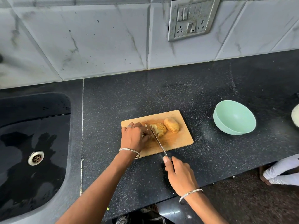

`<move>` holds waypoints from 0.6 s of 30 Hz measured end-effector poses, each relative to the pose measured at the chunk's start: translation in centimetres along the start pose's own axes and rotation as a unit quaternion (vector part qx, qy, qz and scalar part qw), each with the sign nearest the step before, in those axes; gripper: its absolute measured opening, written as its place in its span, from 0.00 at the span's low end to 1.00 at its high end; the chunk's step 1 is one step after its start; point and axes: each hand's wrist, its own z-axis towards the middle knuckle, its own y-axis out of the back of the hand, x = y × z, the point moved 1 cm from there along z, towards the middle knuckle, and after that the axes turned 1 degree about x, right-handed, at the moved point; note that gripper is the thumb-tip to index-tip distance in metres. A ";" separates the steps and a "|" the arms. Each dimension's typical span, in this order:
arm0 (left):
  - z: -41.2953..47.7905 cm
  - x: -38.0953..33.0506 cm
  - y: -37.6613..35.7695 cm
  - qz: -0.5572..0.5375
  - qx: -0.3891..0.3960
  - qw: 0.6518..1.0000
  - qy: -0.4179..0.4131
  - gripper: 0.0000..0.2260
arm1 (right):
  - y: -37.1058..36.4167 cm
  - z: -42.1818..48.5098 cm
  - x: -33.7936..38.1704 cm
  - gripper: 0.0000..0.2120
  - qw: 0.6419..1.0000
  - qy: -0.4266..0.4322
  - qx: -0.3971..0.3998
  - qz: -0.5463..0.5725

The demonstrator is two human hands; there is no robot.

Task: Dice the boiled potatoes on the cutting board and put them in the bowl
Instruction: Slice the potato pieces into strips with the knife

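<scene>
A small wooden cutting board [178, 141] lies on the black counter. On it sit a whole boiled potato [172, 125] at the right and a sliced potato [159, 129] beside it. My left hand [133, 137] curls over pale potato pieces at the board's left side. My right hand [179, 175] grips the handle of a knife [157, 141], whose blade runs up to the pieces by my left fingers. A mint green bowl [234, 120] stands to the right of the board, with nothing visible inside it.
A black sink [32, 143] with a metal drain takes up the left. The tiled wall with a switch plate [192, 18] is behind. Another person's feet in white trousers [281, 172] show at the right below the counter edge. A pale object [295, 118] sits at the far right.
</scene>
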 end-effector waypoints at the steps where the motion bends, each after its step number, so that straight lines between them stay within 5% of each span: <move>1: 0.1 0.0 0.0 0.006 0.001 1.000 0.004 0.04 | 0.0 0.0 0.0 0.28 1.000 -0.001 0.000 0.001; 18: 0.0 -0.3 -0.3 0.021 -0.029 0.998 0.056 0.04 | 0.8 0.6 2.5 0.20 0.997 -0.040 0.047 -0.040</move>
